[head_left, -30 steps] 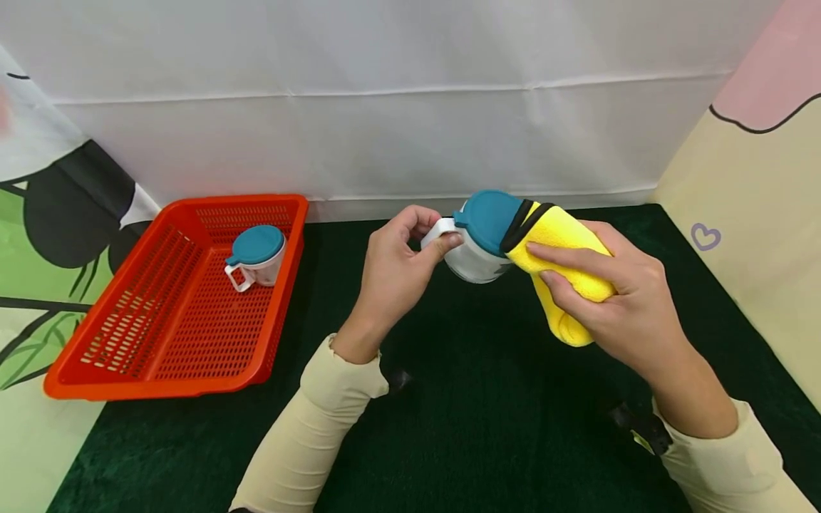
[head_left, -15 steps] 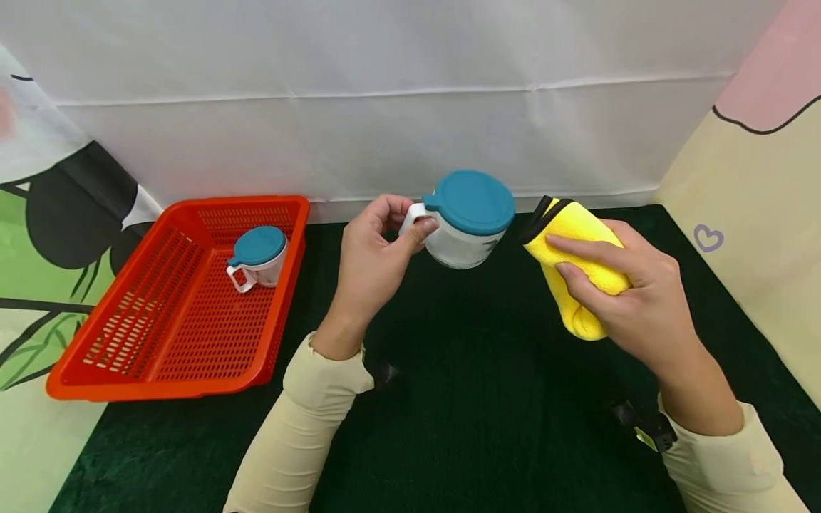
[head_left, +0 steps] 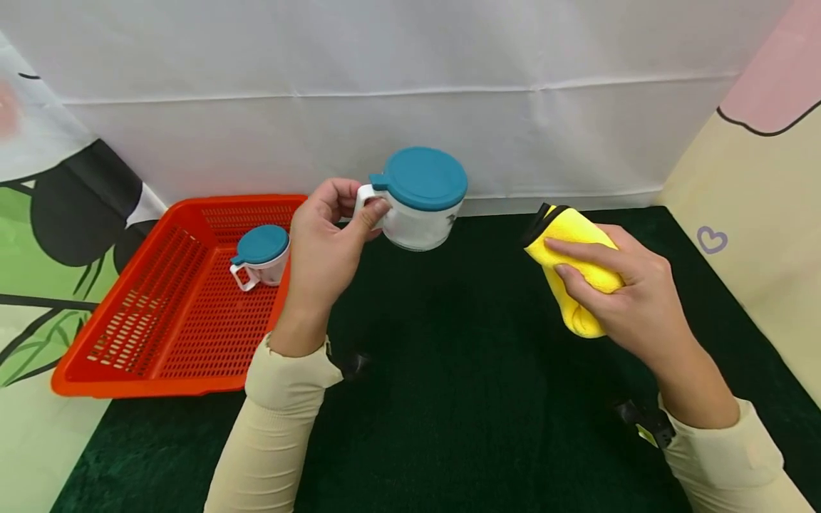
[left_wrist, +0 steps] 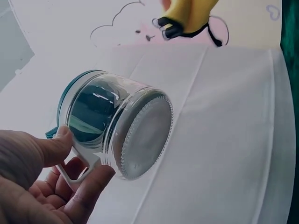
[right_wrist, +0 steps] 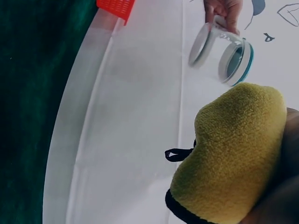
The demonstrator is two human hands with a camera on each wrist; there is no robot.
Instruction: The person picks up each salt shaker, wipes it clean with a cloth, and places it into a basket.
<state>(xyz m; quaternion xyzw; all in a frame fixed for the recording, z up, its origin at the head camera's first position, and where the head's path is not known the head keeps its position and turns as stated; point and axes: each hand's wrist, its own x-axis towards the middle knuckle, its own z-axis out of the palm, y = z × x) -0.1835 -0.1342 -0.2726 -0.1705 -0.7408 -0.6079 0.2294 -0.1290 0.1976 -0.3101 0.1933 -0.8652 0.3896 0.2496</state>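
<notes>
By its white handle, my left hand (head_left: pixel 330 239) grips a clear glass jar (head_left: pixel 417 222) with a flat blue lid (head_left: pixel 426 178), raised above the table. Seen from the left wrist, the jar (left_wrist: pixel 98 109) shows its ridged round base, with thumb and fingers pinching the handle. A folded yellow cloth (head_left: pixel 580 260) with black edging is held in my right hand (head_left: pixel 631 292), apart from the jar. The right wrist view shows the cloth (right_wrist: pixel 233 154) close up, hiding most of that hand. A second blue-lidded jar (head_left: pixel 266 267) stands inside the red basket (head_left: pixel 173 388).
The red basket stands on the dark green table cloth (head_left: pixel 462 399) at the left, partly behind my left forearm. A white sheet (head_left: pixel 410 57) hangs along the back. Printed panels border both sides, one with a purple heart (head_left: pixel 712 240).
My left hand has carried the jar leftward and up, away from the cloth, closer to the basket. The cloth touched the lid before; my right hand has shifted slightly right and now stays nearly still.
</notes>
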